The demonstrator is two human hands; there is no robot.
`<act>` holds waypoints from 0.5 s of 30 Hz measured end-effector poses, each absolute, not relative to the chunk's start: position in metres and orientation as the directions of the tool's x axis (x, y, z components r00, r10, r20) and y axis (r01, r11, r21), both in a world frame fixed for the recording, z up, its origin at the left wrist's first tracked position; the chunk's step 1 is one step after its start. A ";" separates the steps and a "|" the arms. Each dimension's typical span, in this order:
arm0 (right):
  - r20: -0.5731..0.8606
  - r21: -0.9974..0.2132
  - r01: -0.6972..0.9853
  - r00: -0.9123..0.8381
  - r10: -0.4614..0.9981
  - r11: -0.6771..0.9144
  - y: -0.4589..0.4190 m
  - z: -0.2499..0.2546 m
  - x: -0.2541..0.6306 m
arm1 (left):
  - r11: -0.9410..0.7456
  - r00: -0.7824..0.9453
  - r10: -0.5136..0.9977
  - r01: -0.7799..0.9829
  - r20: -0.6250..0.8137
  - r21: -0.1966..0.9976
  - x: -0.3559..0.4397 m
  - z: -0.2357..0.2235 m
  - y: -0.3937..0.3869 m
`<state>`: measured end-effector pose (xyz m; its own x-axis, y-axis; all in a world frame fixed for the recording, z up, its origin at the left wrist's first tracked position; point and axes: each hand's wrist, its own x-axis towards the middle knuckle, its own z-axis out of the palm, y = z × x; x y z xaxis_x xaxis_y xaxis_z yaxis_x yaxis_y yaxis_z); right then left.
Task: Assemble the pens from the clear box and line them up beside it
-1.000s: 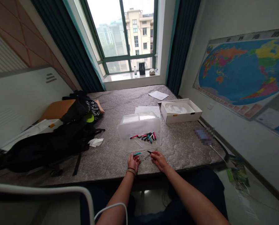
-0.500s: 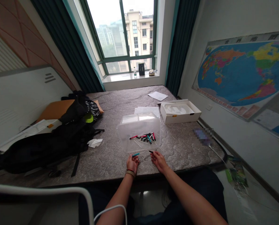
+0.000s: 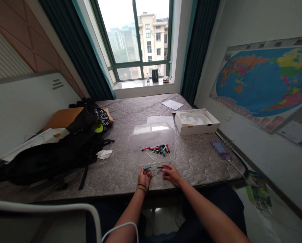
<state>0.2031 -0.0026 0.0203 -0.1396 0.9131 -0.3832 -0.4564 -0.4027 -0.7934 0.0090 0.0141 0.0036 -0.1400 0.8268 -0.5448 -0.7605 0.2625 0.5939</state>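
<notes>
My left hand [image 3: 144,177] is closed round a teal pen [image 3: 147,167], just in front of the clear plastic bin. A thin pale piece, like a refill, sticks out of the pen towards the right. Across from it, my right hand [image 3: 170,173] pinches a short black pen cap [image 3: 159,167] at its fingertips; the cap is slightly blurred and points at the pen. Inside the clear bin [image 3: 135,145] lies a heap of pen parts [image 3: 162,149] in red, black, teal and white, with several thin refills among them.
A white open box [image 3: 198,127] stands right of the bin, with papers [image 3: 172,104] behind. A phone [image 3: 221,149] on a cable lies at the right edge. Left are a crumpled tissue [image 3: 104,154] and a black backpack [image 3: 49,162]. Everything rests on a grey mattress [image 3: 123,175].
My right hand has brought the black cap a little left, closer to the pen's thin end, and its fingers have spread somewhat. My left hand keeps the teal pen. The view has shifted slightly.
</notes>
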 end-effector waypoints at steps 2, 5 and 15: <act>-0.357 -0.749 -0.591 -0.024 0.934 -0.301 -0.004 0.022 0.205 | 0.262 -0.138 0.830 -0.758 -0.540 0.597 0.009 0.003 0.014; -0.364 -0.764 -0.571 -0.002 0.931 -0.300 -0.007 0.023 0.201 | 0.270 -0.130 0.835 -0.749 -0.534 0.604 0.009 0.002 0.014; -0.382 -0.812 -0.435 -0.111 0.917 -0.391 -0.007 0.019 0.199 | 0.344 -0.082 0.852 -0.657 -0.517 0.671 0.013 0.007 0.012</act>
